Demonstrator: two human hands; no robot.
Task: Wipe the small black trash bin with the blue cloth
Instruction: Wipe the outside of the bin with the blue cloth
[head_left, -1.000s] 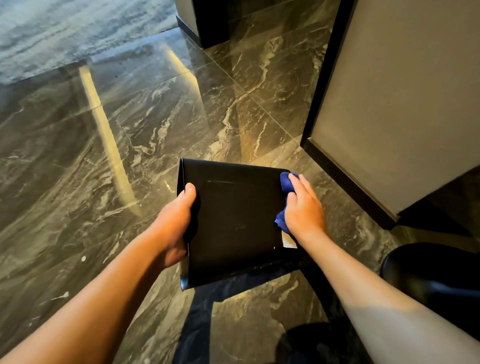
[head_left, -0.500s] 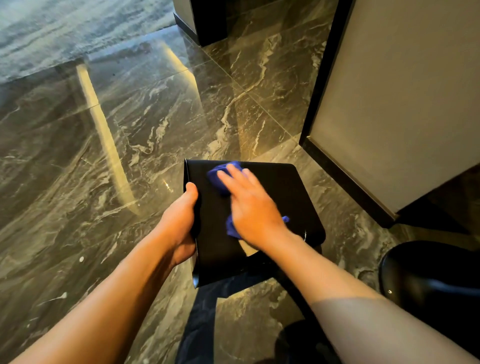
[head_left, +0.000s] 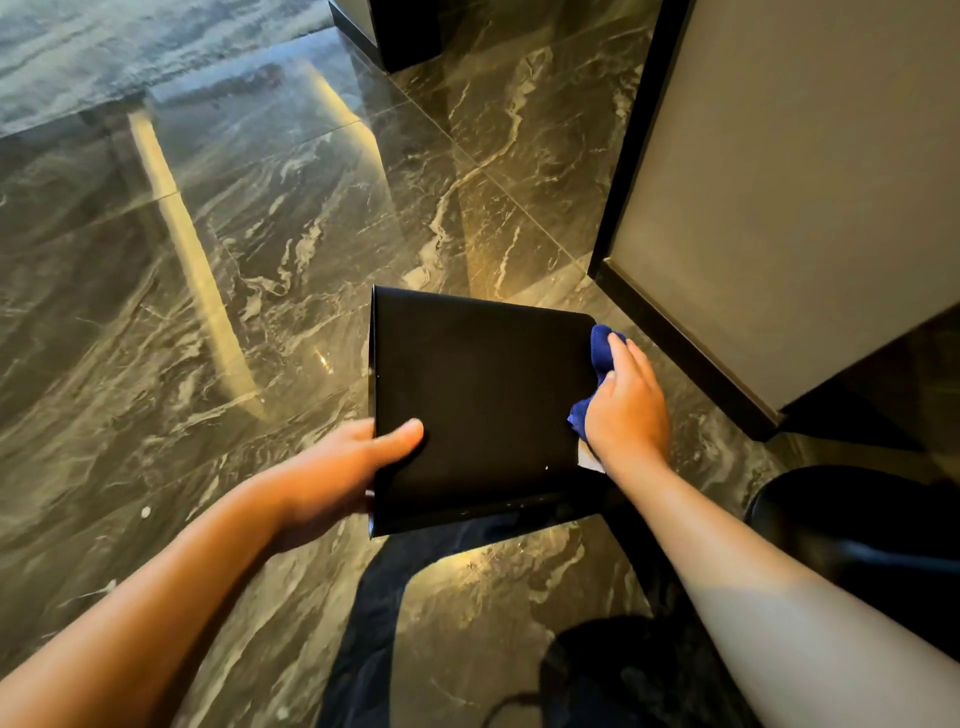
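Observation:
The small black trash bin (head_left: 483, 405) is held tilted above the marble floor, a flat side facing me. My left hand (head_left: 337, 467) grips its lower left edge, thumb lying on the top face. My right hand (head_left: 626, 410) presses the blue cloth (head_left: 600, 353) against the bin's right side; most of the cloth is hidden under the palm. A white scrap shows just below that hand, at the bin's lower right corner.
Glossy dark marble floor (head_left: 260, 260) spreads to the left and ahead. A grey panel with a black base (head_left: 779, 182) stands close on the right. A round black object (head_left: 857, 525) sits at the lower right. Dark trousers show below the bin.
My right hand swept the cloth from the bin's top face back to its right edge. My left hand slid down to the lower left edge, and the bin turned slightly.

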